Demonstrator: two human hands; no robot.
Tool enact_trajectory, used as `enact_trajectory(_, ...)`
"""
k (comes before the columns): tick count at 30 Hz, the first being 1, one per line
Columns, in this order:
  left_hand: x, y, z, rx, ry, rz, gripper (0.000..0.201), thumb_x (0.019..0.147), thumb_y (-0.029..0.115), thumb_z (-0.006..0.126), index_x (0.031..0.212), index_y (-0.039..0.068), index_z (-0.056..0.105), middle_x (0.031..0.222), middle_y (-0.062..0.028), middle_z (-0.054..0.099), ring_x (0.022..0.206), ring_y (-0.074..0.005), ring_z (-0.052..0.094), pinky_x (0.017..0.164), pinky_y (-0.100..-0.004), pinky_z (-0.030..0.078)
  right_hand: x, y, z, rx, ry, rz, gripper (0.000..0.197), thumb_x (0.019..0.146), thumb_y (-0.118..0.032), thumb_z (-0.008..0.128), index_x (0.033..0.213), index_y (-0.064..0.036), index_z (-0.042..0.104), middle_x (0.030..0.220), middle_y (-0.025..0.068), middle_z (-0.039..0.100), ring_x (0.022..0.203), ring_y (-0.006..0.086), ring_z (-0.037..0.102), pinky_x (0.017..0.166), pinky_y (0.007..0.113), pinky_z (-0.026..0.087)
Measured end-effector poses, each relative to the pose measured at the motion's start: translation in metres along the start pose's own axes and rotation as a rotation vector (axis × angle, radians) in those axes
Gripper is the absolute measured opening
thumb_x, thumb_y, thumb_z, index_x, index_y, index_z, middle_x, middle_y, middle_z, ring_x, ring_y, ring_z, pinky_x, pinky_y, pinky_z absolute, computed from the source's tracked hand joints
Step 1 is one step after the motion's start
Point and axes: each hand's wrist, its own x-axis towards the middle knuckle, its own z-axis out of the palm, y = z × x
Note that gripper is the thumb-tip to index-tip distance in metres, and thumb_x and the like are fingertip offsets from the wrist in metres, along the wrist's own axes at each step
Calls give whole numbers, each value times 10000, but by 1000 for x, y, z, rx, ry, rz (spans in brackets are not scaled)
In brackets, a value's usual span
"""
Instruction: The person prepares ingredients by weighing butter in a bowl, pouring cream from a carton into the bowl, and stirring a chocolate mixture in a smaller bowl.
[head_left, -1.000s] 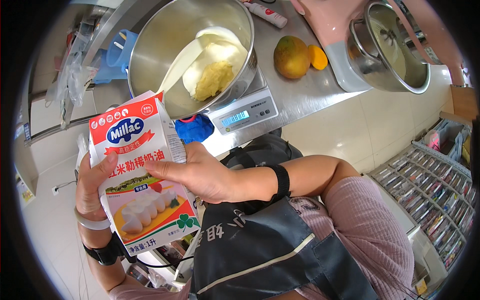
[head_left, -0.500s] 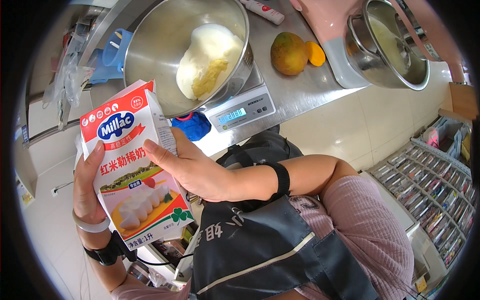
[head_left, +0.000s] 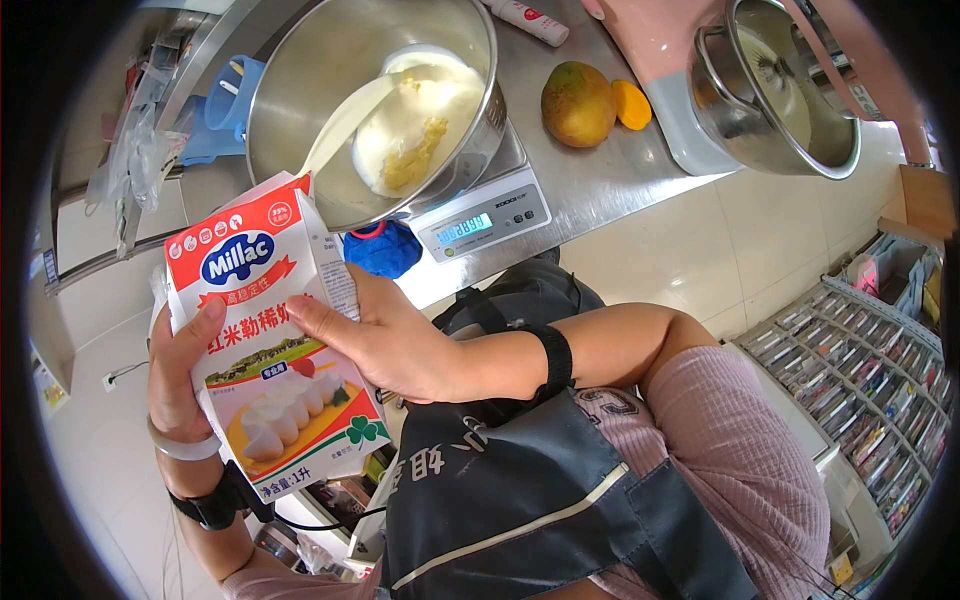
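Note:
Between both hands I grip a red and white cream carton (head_left: 290,400), tilted with its top toward a large steel bowl (head_left: 300,110). My left hand (head_left: 178,370) wraps its left side, while my right hand (head_left: 390,340) clasps the right side with the thumb across the front. A stream of white cream (head_left: 345,125) runs from the carton's spout into the bowl. White liquid and a yellow paste (head_left: 412,155) lie in the bowl, which sits on a digital scale (head_left: 485,220) with a lit display.
A whole mango (head_left: 578,105) and a cut orange-yellow piece (head_left: 631,105) rest on the steel table (head_left: 600,185). At right stands a pink stand mixer (head_left: 650,50) with a steel mixing bowl (head_left: 725,80). A blue cloth (head_left: 385,252) and a blue jug (head_left: 228,100) are near the large bowl.
Cream now pours from the carton into the bowl, where no stream showed before. The carton has shifted slightly, and the whisk in the mixer bowl has changed position.

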Motion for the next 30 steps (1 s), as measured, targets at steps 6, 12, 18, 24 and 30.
enact_trajectory(6,-5,-1,-1,14,36,31,442,769,197,615,1138,0,469,991,-163,613,844,-252,631,750,-352,522,-2,-1,3,-38,13,-27,354,917,-268,499,1098,34,464,1022,125,606,931,172,572,808,296,456)
enact_trajectory(12,-7,-2,-5,12,21,44,430,756,164,632,1122,-6,483,995,-162,616,843,-244,629,748,-342,519,-1,0,2,-106,-1,-69,326,916,-236,501,1090,39,476,1020,134,614,926,175,577,807,299,456)
enact_trajectory(18,-9,-13,1,65,86,123,405,810,259,578,1114,6,493,976,-175,623,832,-265,639,731,-363,538,0,4,1,-49,-23,-37,392,907,-268,516,1111,58,437,1035,150,587,957,184,557,823,301,450)
enact_trajectory(24,-13,-10,4,-57,14,75,434,859,319,510,1150,0,467,1017,-185,610,847,-270,640,729,-363,543,1,2,1,-54,-42,-10,645,901,-422,476,1215,75,211,1129,186,454,1079,204,466,889,297,406)
enact_trajectory(30,-8,-12,10,5,91,106,449,850,330,509,1150,0,465,989,-176,618,812,-263,646,700,-348,550,0,3,4,-16,-37,36,677,898,-494,423,1212,70,221,1142,176,454,1081,196,460,895,293,399)
